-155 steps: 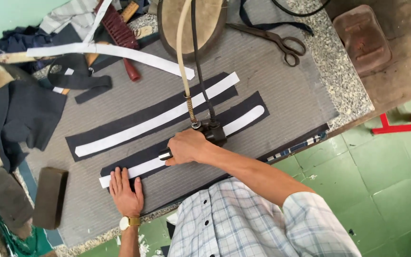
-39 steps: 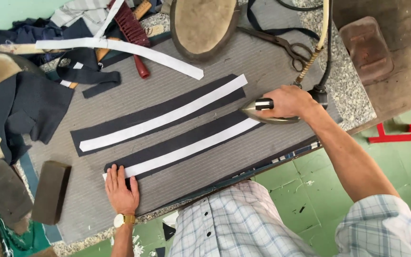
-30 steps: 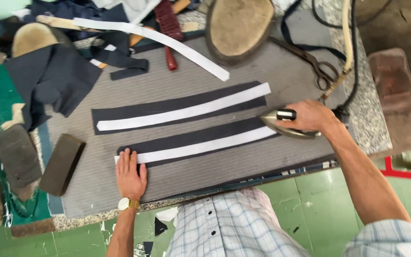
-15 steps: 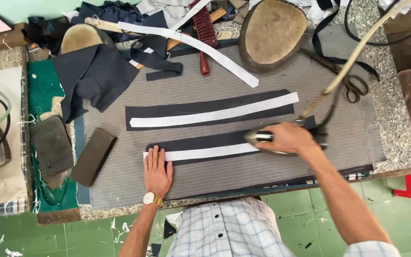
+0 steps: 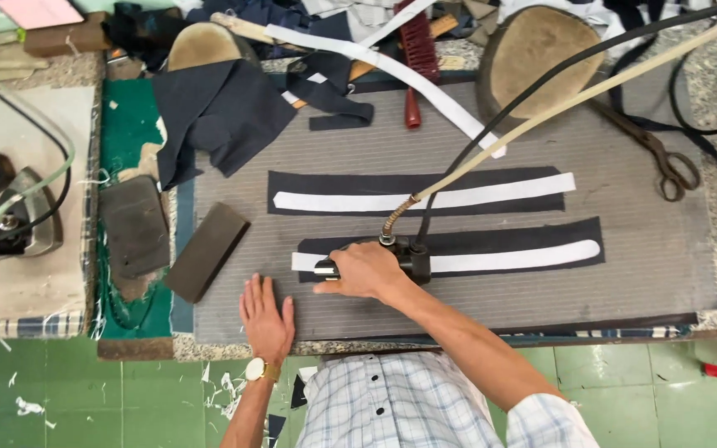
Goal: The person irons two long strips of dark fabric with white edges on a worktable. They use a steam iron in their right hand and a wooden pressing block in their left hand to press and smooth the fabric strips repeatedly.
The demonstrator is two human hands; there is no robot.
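Only one candidate shows up here: a flat, pinkish rectangular slab (image 5: 41, 11), perhaps a screen or a card, lying at the far left end of the bench, well beyond the grey pressing mat (image 5: 624, 265). It is cut off by the top edge and rests on a brown block (image 5: 64, 37). No packages, labels or signs anywhere else.
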